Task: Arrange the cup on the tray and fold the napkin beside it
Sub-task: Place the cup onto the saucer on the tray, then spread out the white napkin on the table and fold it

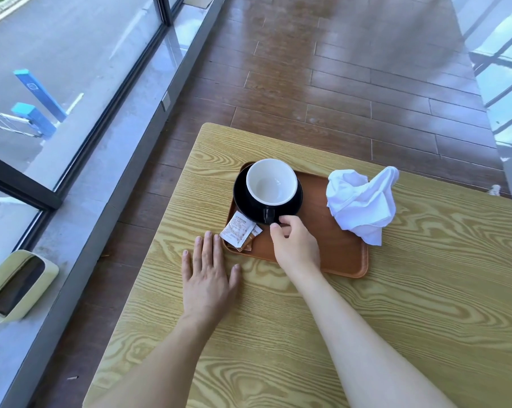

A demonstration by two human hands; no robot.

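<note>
A black cup [271, 184] with a white inside stands on a black saucer [296, 201] at the far left end of a brown tray [337, 248]. My right hand [296, 245] hovers over the tray, thumb and forefinger pinched at the saucer's near rim beside the cup's handle [268, 215]. My left hand [209, 269] lies flat and spread on the table, fingertips close to the tray's left edge. A crumpled white napkin [362, 201] sits at the tray's far right edge, partly on the table.
Sugar packets [238, 231] lie in the tray's near left corner. The wooden table [425, 290] ends at the left above a dark plank floor and a window wall. A pale green bin [16, 287] stands on the sill at far left.
</note>
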